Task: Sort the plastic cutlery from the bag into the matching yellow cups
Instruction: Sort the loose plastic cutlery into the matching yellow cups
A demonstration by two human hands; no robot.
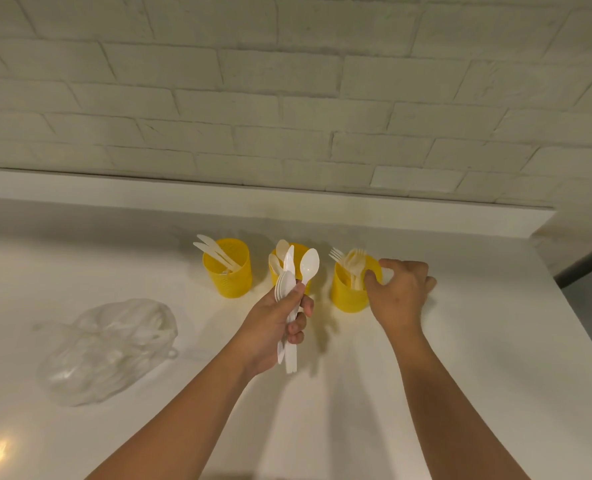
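The cutlery still to be sorted is a mixed bundle [289, 299] of white spoons and at least one knife, held upright at the centre of the frame by the left hand [273, 323]. Its grip is closed around the handles, so the heads fan out and each piece can be picked off by kind. Just behind it stand three yellow cups in a row: the knife cup [232, 278] on the left, the spoon cup [298, 252] partly hidden by the bundle, and the fork cup [348, 296] on the right. The right hand [400, 292] sits at the fork cup's rim with its fingers curled, probably delivering a fork, though I cannot tell whether its grip holds anything. The clear bag [107, 348] lies crumpled at lower left on the white desk [460, 358] — more cutlery shows faintly inside. No brand, label or writing can be read.
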